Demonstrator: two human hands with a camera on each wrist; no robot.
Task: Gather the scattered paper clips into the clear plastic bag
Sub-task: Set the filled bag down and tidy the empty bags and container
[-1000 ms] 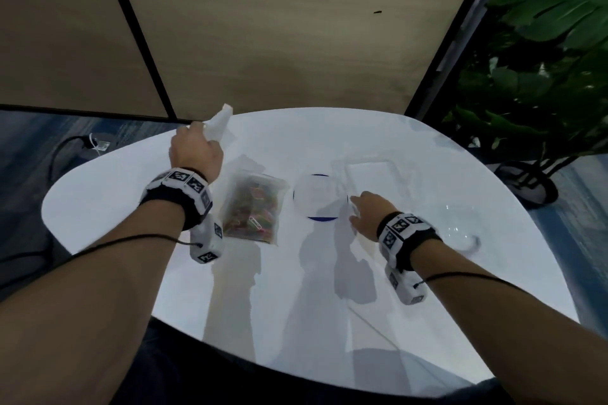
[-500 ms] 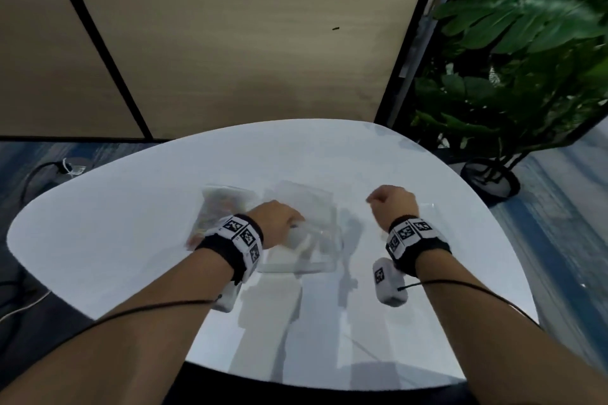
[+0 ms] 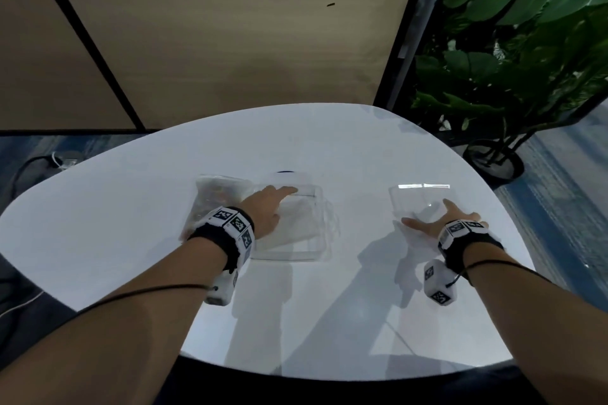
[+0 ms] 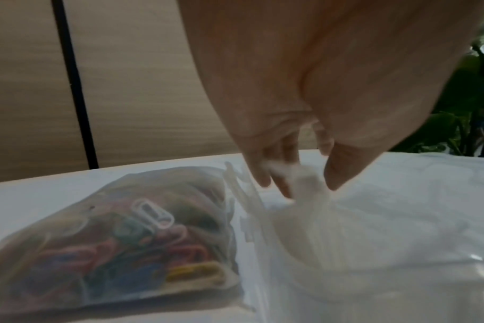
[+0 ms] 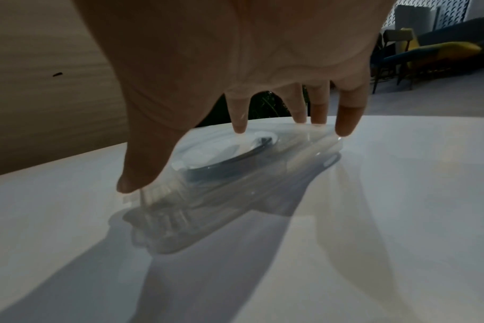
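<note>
The clear plastic bag (image 4: 116, 247) lies flat on the white table (image 3: 131, 240), just left of the left hand (image 3: 266, 207) and partly under the left wrist in the head view. It is a soft, slightly cloudy pouch, and it is plump with paper clips (image 4: 152, 257) in pink, blue, green, yellow and white, heaped together so that single ones are hard to separate; one white clip (image 4: 152, 214) lies uppermost against the film. No print or label can be read on the bag. Touching its right side stands a clear plastic container (image 3: 296, 227), open at the top, with a pale crumpled white sheet (image 4: 304, 185) inside it. The left hand reaches into this container and, in the left wrist view, its thumb and fingertips (image 4: 265, 179) pinch the crumpled sheet. Beyond the container a dark blue rim (image 3: 285, 172) shows, only a sliver of it. The right hand (image 3: 437, 223) is well to the right, its fingers spread and straight, resting fingertips down on a clear plastic lid (image 5: 235, 174) that lies flat on the table; the thumb sits at the lid's near left corner and the fingertips (image 5: 239, 124) along its far edge. A round raised shape with a dark ring shows through the lid. Both wrists carry black bands with white blocks (image 3: 439, 283) bearing black square marker patterns, which hold no readable words. A large-leaved green plant (image 3: 513, 43) stands far right, beside a beige panelled wall (image 3: 230, 26).
</note>
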